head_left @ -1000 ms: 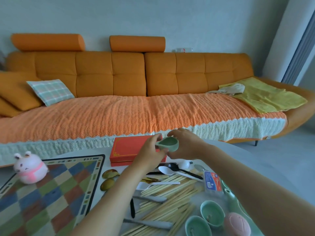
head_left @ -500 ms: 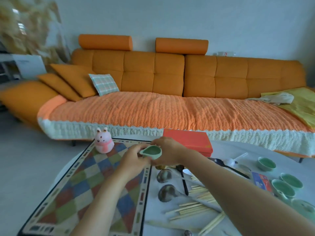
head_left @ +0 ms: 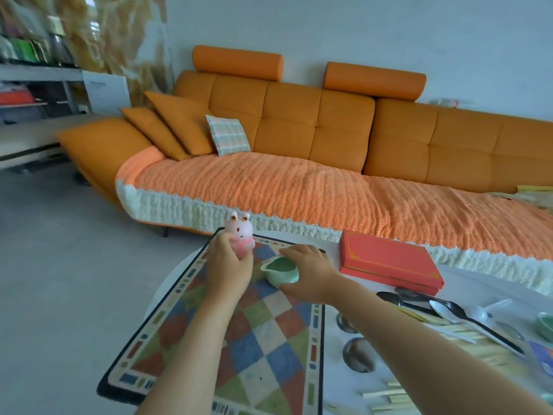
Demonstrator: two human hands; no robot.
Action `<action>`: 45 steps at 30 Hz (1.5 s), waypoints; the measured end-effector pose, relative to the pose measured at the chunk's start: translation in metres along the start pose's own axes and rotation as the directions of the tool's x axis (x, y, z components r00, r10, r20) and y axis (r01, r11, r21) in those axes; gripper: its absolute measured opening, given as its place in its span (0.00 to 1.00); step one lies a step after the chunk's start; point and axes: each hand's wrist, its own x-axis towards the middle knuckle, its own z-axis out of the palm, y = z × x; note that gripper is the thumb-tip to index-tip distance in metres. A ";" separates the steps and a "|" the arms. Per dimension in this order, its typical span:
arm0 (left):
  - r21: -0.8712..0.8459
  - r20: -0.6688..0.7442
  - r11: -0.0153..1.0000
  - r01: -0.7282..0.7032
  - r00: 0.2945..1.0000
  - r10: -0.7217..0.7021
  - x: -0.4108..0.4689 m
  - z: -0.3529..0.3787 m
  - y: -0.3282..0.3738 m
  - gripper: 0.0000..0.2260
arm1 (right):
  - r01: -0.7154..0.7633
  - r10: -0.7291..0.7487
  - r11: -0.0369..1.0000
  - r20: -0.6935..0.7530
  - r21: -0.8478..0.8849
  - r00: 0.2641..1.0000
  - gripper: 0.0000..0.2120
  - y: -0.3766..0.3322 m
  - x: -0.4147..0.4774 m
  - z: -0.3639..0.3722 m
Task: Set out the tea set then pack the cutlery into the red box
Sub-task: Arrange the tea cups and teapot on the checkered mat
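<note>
- Left hand (head_left: 229, 266) curls around the pink toy (head_left: 241, 235);
- right hand (head_left: 309, 274) grips the green cup (head_left: 279, 272) over the mat (head_left: 269, 339);
- red box (head_left: 389, 262) lies just right of that hand

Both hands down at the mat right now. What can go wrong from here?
1. The left hand grips the pink bunny toy close beside the green pitcher that the right hand holds over the checkered mat; shifting either may knock the other.
2. Loose spoons lie by the right forearm; pulling back might scatter them.
3. The red box looks closed, so packing needs a free hand first.
</note>
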 end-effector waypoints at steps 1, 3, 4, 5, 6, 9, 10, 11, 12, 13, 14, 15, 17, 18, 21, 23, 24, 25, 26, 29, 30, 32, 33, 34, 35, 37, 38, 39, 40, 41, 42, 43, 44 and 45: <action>0.008 -0.047 1.000 -0.001 0.999 0.002 0.006 0.000 -0.004 0.18 | 0.002 -0.002 1.000 -0.008 0.025 1.000 0.38 0.001 -0.001 0.003; 0.014 -0.043 1.000 0.022 0.999 -0.021 0.016 0.003 -0.010 0.27 | 0.000 0.001 0.997 -0.014 0.077 1.000 0.38 0.003 -0.002 0.007; 0.012 -0.015 0.999 0.038 0.999 -0.038 0.020 0.007 -0.014 0.32 | -0.002 0.003 0.995 -0.018 0.096 1.000 0.37 0.003 -0.001 0.009; 0.000 0.010 0.999 0.050 0.999 -0.050 0.023 0.010 -0.018 0.36 | -0.002 0.005 0.994 -0.027 0.110 1.000 0.37 0.003 0.001 0.010; -0.014 0.038 0.998 0.062 0.997 -0.061 0.026 0.013 -0.022 0.38 | -0.002 0.007 0.993 -0.038 0.119 0.999 0.36 0.002 0.004 0.011; -0.013 0.089 0.998 0.066 0.994 -0.065 0.033 0.019 -0.033 0.40 | -0.018 0.025 0.992 -0.051 0.124 0.998 0.35 0.001 0.017 0.012; -0.003 0.089 0.998 0.063 0.994 -0.062 0.035 0.019 -0.035 0.40 | -0.023 0.029 0.992 -0.050 0.120 0.998 0.35 0.000 0.023 0.011; 0.003 0.080 0.998 0.061 0.995 -0.061 0.037 0.019 -0.037 0.40 | -0.026 0.032 0.994 -0.049 0.109 0.998 0.35 -0.001 0.028 0.011; 0.010 0.067 0.998 0.063 0.996 -0.064 0.038 0.018 -0.037 0.39 | -0.027 0.031 0.996 -0.049 0.086 0.998 0.35 -0.002 0.033 0.010; 0.016 0.058 0.998 0.065 0.996 -0.065 0.040 0.018 -0.039 0.39 | -0.025 0.027 0.998 -0.046 0.058 0.999 0.35 -0.003 0.037 0.010; 0.025 0.055 0.997 0.067 0.996 -0.068 0.040 0.018 -0.039 0.39 | -0.021 0.023 0.999 -0.044 0.035 0.999 0.35 -0.005 0.040 0.010; 0.036 0.054 0.997 0.064 0.996 -0.066 0.042 0.018 -0.040 0.38 | -0.022 0.024 0.999 -0.050 0.025 0.998 0.36 -0.006 0.042 0.011; 0.047 0.049 0.998 0.052 0.997 -0.054 0.043 0.018 -0.041 0.36 | -0.052 0.058 0.996 -0.096 0.068 0.994 0.38 -0.006 0.043 0.015; 0.044 0.040 0.998 0.050 0.998 -0.051 0.043 0.018 -0.041 0.35 | -0.068 0.082 0.992 -0.128 0.110 0.988 0.38 -0.006 0.042 0.018; 0.027 0.004 0.997 0.068 0.998 -0.068 0.043 0.019 -0.041 0.34 | -0.073 0.097 0.986 -0.163 0.147 0.982 0.34 -0.004 0.043 0.022; 0.027 -0.007 0.998 0.061 0.998 -0.061 0.043 0.020 -0.040 0.33 | -0.084 0.103 0.990 -0.165 0.118 0.981 0.34 -0.005 0.048 0.020; 0.026 -0.002 0.998 0.058 0.998 -0.058 0.042 0.020 -0.039 0.33 | -0.096 0.112 0.990 -0.163 0.106 0.980 0.35 -0.007 0.051 0.018; 0.026 0.011 0.998 0.054 0.998 -0.054 0.041 0.019 -0.038 0.33 | -0.111 0.124 0.989 -0.156 0.095 0.980 0.36 -0.009 0.053 0.016; 0.028 0.031 0.998 0.051 0.998 -0.052 0.041 0.018 -0.037 0.33 | -0.122 0.132 0.990 -0.143 0.077 0.981 0.36 -0.012 0.056 0.015; 0.062 0.105 0.995 0.078 0.991 -0.084 0.037 0.011 -0.035 0.35 | -0.132 0.131 0.991 -0.096 -0.007 0.987 0.39 -0.015 0.055 0.012; 0.092 0.110 0.992 0.087 0.989 -0.097 0.035 0.007 -0.033 0.35 | -0.130 0.128 0.991 -0.093 -0.011 0.987 0.39 -0.015 0.052 0.011; 0.167 0.046 0.981 0.095 0.994 -0.104 0.026 0.002 -0.029 0.30 | -0.110 0.113 0.994 -0.124 0.027 0.986 0.38 -0.013 0.041 0.009; 0.192 0.000 0.977 0.096 0.995 -0.098 0.020 -0.001 -0.025 0.25 | -0.096 0.102 0.994 -0.142 0.052 0.985 0.36 -0.012 0.034 0.008; 0.202 -0.029 0.974 0.098 0.995 -0.094 0.012 -0.003 -0.018 0.19 | -0.084 0.095 0.994 -0.155 0.075 0.983 0.34 -0.011 0.026 0.007; 0.209 -0.034 0.973 0.093 0.996 -0.088 0.005 -0.004 -0.011 0.14 | -0.076 0.092 0.992 -0.161 0.100 0.983 0.32 -0.008 0.018 0.006; 0.248 0.012 0.968 0.042 0.999 -0.046 -0.012 -0.003 0.009 0.10 | -0.076 0.102 0.983 -0.153 0.165 0.983 0.28 -0.002 -0.002 0.000; 0.268 0.043 0.963 -0.007 0.999 -0.005 -0.020 -0.002 0.020 0.10 | -0.077 0.108 0.976 -0.142 0.204 0.984 0.26 0.001 -0.014 -0.005; 0.277 0.076 0.959 -0.055 0.996 0.035 -0.028 0.001 0.030 0.09 | -0.078 0.111 0.968 -0.130 0.237 0.985 0.25 0.005 -0.027 -0.010; 0.271 0.119 0.958 -0.091 0.991 0.060 -0.036 0.004 0.041 0.08 | -0.081 0.115 0.962 -0.120 0.260 0.986 0.23 0.008 -0.041 -0.015; 0.254 0.166 0.960 -0.118 0.983 0.076 -0.044 0.009 0.051 0.08 | -0.088 0.124 0.958 -0.115 0.274 0.986 0.22 0.012 -0.055 -0.021; 0.230 0.213 0.963 -0.142 0.973 0.092 -0.053 0.014 0.062 0.08 | -0.101 0.139 0.952 -0.113 0.289 0.984 0.21 0.017 -0.070 -0.026; 0.203 0.258 0.965 -0.163 0.960 0.108 -0.062 0.021 0.072 0.08 | -0.114 0.156 0.943 -0.114 0.312 0.981 0.19 0.024 -0.085 -0.031; 0.180 0.297 0.966 -0.186 0.946 0.127 -0.072 0.028 0.083 0.08 | -0.126 0.175 0.932 -0.116 0.340 0.978 0.18 0.031 -0.101 -0.036; 0.163 0.334 0.963 -0.214 0.930 0.150 -0.082 0.035 0.094 0.08 | -0.140 0.196 0.920 -0.120 0.366 0.973 0.17 0.040 -0.117 -0.040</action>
